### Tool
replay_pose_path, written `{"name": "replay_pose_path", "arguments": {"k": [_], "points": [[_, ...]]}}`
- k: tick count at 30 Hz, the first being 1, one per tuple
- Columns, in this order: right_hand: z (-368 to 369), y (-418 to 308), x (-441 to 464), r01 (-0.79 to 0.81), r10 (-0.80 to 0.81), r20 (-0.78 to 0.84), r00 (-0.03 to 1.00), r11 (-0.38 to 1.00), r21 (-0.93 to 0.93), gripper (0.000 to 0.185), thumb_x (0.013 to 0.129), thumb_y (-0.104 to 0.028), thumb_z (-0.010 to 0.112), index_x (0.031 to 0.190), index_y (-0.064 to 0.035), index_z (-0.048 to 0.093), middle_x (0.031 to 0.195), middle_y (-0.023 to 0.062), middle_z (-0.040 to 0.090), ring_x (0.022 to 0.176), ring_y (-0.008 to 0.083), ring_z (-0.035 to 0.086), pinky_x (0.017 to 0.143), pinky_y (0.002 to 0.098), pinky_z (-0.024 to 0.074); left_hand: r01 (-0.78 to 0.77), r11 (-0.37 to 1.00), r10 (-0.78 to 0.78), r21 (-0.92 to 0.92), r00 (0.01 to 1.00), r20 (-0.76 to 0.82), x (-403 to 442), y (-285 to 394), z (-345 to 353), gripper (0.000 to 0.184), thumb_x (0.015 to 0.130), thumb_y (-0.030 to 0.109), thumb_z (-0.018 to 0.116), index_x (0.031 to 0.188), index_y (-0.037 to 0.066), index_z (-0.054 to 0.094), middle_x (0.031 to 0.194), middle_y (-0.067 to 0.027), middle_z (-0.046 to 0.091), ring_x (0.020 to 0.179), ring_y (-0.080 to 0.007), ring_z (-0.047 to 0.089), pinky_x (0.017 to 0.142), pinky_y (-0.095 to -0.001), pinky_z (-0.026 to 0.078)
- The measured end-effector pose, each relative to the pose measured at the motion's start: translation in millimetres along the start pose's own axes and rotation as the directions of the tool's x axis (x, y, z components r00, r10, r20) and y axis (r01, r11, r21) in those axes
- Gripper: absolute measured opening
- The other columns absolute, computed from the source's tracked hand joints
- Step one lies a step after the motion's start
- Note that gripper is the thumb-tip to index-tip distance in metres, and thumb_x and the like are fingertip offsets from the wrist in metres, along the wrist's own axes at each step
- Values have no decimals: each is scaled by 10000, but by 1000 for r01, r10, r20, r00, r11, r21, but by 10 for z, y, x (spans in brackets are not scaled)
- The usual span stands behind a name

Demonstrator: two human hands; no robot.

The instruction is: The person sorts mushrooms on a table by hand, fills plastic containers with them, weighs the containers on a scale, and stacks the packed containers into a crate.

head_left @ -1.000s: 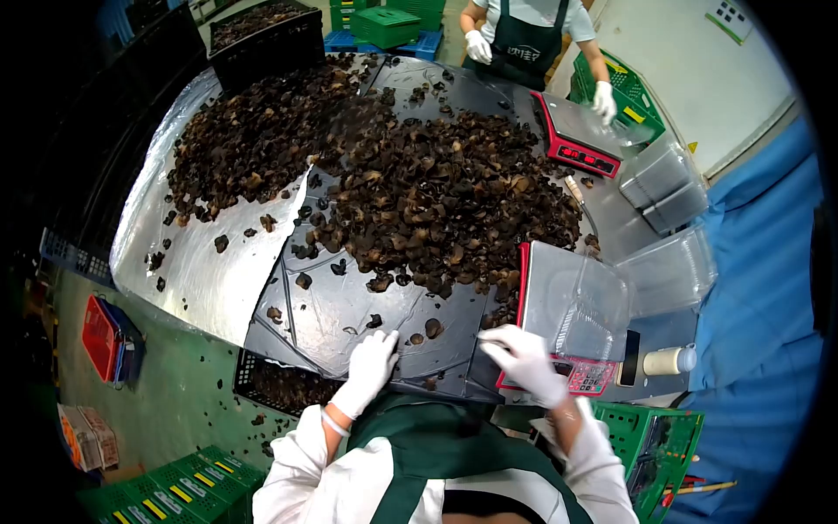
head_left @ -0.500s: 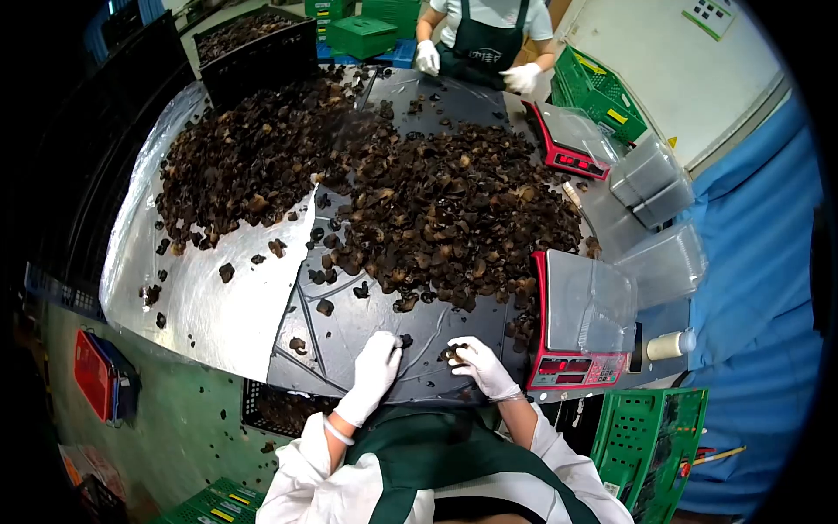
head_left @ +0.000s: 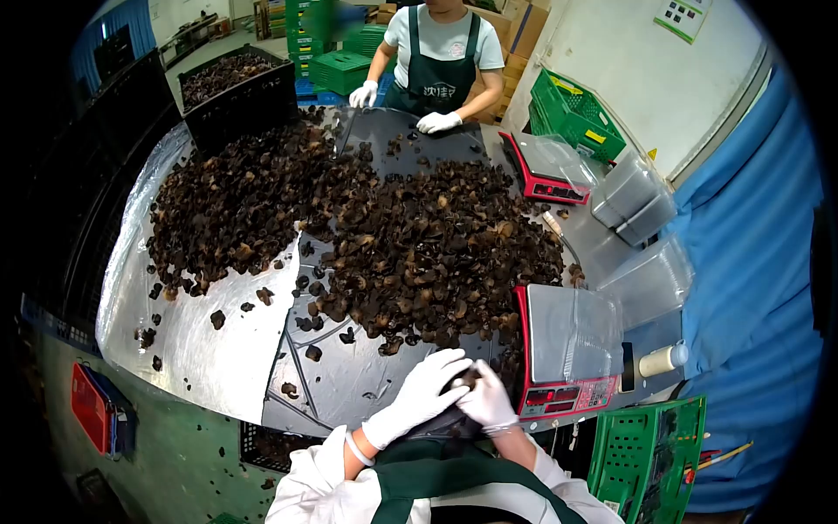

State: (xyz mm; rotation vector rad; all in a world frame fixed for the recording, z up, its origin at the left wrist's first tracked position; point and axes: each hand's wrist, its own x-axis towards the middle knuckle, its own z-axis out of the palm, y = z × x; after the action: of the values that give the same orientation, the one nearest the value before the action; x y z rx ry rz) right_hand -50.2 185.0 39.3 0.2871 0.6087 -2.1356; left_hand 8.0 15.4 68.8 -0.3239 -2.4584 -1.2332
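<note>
White-gloved left hand (head_left: 422,398) slanting inward, right hand (head_left: 489,403) curled at dark piece (head_left: 470,378)

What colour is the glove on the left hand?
White glove on the left hand, best in the head view.

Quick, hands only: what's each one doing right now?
Left white-gloved hand: fingers loosely extended beside the other; whether gripping cannot be told.
Right white-gloved hand: closed, pinching a small dark brown fungus-like piece.

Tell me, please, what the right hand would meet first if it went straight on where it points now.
Leaving aside the small dark piece at its fingertips, the right hand would probably meet the left hand first, close ahead. Exact depth between the hands is unclear.
</note>
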Motion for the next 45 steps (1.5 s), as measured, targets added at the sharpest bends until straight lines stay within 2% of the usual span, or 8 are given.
{"name": "replay_pose_path", "arguments": {"k": [3,7,11,13,18,23,27,45], "points": [[317,-734,-344,189,-211,-101,972,963,-191,229,1003,-270,455,1023,-91,597,931,46,623,664,100,478,491,219,382,129,991,-130,39,991,18,-106,-264,199,314,832,295,664,1082,104,652,1102,-78,621,1062,-278,563,878,-382,476],[280,-1396,-732,590,-889,49,456,261,-764,191,1000,-225,466,969,-90,598,929,11,606,751,85,535,633,230,448,-76,981,29,179,967,252,-335,-685,509,220,827,286,647,967,117,655,1019,-63,583,976,-256,553,802,-376,473],[-46,-1762,-1005,308,-900,-66,431,216,-927,194,985,-195,496,1070,-53,596,1062,50,603,922,134,572,782,262,467,-129,970,4,206,856,516,-496,-678,405,149,806,256,646,797,115,599,867,-80,528,868,-267,556,720,-399,477],[-217,-1853,-998,-137,-924,171,341,-228,-964,225,944,-134,545,1137,-23,579,1158,93,575,1054,207,552,919,325,443,-74,982,-37,173,826,562,-783,-675,181,166,795,259,655,778,99,613,837,-93,549,836,-293,575,713,-415,494],[529,-1585,-636,20,-871,392,295,-405,-914,371,882,-79,570,1245,-9,537,1284,141,521,1228,268,475,1069,375,340,593,779,-416,202,249,875,-1339,-560,-921,358,851,445,642,948,103,690,869,-99,691,866,-280,657,733,-382,502],[1081,-1270,492,350,-737,410,537,-247,-903,503,854,-136,658,1319,-22,504,1341,156,496,1275,281,446,1094,387,321,579,815,-564,-36,806,180,-729,-600,-1205,223,876,185,660,1027,22,680,971,-138,690,908,-257,664,813,-330,504],[879,-1334,1542,291,-660,575,483,-498,-817,606,852,-234,694,1385,-70,457,1414,186,432,1333,327,379,1107,411,297,480,862,-506,-161,833,-223,-134,-975,-884,317,855,74,635,1164,7,609,1142,-146,626,1115,-275,577,960,-344,447],[705,-1213,2415,144,-398,441,804,-589,-795,567,845,-496,618,1355,-270,516,1388,136,471,1254,360,448,1004,462,415,241,918,-255,316,967,3,1386,-1572,-190,878,646,427,808,1385,117,450,1514,-190,286,1366,-382,315,1051,-485,357]]}}
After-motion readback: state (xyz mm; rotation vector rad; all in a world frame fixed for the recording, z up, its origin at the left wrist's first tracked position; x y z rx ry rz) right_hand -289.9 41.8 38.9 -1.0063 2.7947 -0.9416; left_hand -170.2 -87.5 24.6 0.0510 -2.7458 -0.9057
